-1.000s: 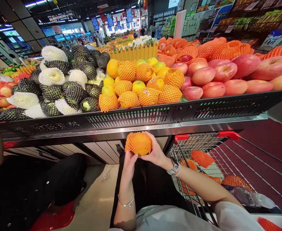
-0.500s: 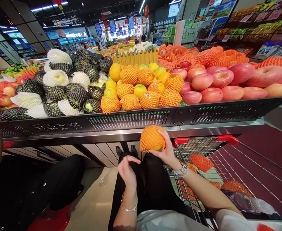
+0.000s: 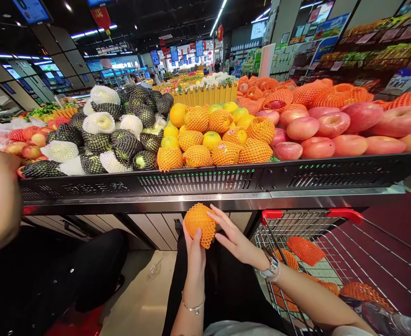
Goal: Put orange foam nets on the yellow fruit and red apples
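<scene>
Left hand [image 3: 195, 254] cupping round orange [image 3: 199, 223] in springy foam mesh, right hand [image 3: 236, 240] flat-fingered against it, wire cart [image 3: 345, 215] beside.

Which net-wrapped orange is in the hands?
The orange fruit in orange foam netting below the black display shelf: the left hand grips it, the right hand touches it. The piled ones lie on it.

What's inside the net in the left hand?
A round orange fruit fills the net, gripped by the left hand; the right hand touches it, fingers open. Mesh and palm hide most of its skin.
</scene>
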Motion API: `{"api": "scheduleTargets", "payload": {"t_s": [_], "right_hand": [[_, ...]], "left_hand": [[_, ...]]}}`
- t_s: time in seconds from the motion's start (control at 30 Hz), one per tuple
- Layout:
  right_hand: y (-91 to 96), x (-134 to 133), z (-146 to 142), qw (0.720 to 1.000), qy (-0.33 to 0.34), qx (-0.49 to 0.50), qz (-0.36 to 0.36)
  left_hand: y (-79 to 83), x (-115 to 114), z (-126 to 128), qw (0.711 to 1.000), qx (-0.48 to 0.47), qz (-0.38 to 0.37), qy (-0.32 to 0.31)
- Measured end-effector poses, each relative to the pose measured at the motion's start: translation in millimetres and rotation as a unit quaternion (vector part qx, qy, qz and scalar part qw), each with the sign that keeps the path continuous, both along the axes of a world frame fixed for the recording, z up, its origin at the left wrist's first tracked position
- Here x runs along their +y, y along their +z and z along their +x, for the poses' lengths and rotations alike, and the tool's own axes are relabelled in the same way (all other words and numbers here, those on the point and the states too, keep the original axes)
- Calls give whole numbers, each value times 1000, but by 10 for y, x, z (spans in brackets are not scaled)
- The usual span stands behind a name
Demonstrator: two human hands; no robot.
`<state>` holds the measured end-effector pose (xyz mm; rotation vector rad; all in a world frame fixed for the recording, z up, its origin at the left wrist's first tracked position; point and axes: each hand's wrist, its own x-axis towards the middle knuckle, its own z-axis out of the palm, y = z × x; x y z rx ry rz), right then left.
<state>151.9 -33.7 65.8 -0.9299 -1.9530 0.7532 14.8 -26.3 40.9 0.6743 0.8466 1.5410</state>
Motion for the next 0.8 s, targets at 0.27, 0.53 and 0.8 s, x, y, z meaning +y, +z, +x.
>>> {"api": "scheduleTargets", "payload": {"t_s": [0.27, 0.53, 0.8], "right_hand": [[-95, 211, -142, 952, -156, 254, 76], [1449, 1254, 924, 846, -453, 78, 270], [1903, 2598, 1070, 856, -475, -170, 115]], "left_hand": [[356, -164, -89, 961, 72, 165, -209], [239, 46, -281, 971, 108, 148, -156], [123, 78, -327, 976, 127, 126, -122]]}}
